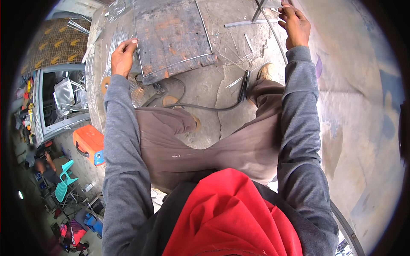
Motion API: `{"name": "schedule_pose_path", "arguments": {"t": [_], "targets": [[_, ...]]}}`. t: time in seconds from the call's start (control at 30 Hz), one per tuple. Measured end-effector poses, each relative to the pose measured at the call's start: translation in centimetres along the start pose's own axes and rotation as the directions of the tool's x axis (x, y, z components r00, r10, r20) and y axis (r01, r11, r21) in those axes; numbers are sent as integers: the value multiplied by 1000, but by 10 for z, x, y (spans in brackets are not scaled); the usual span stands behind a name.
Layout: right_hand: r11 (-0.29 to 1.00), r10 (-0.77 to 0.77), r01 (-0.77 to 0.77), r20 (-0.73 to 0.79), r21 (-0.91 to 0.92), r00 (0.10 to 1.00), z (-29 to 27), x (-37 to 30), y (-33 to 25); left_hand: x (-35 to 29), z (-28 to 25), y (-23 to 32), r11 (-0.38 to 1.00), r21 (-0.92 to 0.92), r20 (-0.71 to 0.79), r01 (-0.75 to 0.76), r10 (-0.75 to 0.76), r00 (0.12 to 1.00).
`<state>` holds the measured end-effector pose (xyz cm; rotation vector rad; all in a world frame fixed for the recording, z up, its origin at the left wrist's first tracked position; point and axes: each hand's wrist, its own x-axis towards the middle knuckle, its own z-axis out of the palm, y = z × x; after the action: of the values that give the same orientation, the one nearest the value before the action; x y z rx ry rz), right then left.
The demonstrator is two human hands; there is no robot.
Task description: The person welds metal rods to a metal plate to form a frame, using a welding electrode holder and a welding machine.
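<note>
My left hand (123,59) is at the left edge of a dark, scorched wooden board (173,36). Its thumb and forefinger are pinched together beside a thin metal rod (140,62); whatever is between them is too small to make out. More thin rods lie along the board's right and near edges, outlining a frame. My right hand (295,26) is raised at the upper right with curled fingers, near a slanting metal bar (275,36); what it holds, if anything, cannot be made out. A flat metal bar (245,23) lies on the floor to its left.
A black-handled electrode holder (244,85) with a cable (213,109) lies between my feet. Loose rods scatter on the cracked concrete. At left are an orange box-shaped machine (89,145), a metal frame (64,126), a teal chair (64,181) and another person (50,170).
</note>
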<state>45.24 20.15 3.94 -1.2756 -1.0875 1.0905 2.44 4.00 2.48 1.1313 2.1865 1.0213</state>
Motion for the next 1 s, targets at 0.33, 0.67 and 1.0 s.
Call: {"name": "schedule_pose_path", "arguments": {"t": [0.33,0.67,1.0], "targets": [[999,-30,32,-55,32,998,-42,-3,1,-11,0,21,994,-97,-98,-55,45,994],[949,-9,15,23,-316,1000,-79,-2,28,-31,21,56,956,-244,-123,-161,135,983],[209,332,441,487,-873,808,-97,56,230,-38,27,75,966,-35,-242,-254,239,940]]}}
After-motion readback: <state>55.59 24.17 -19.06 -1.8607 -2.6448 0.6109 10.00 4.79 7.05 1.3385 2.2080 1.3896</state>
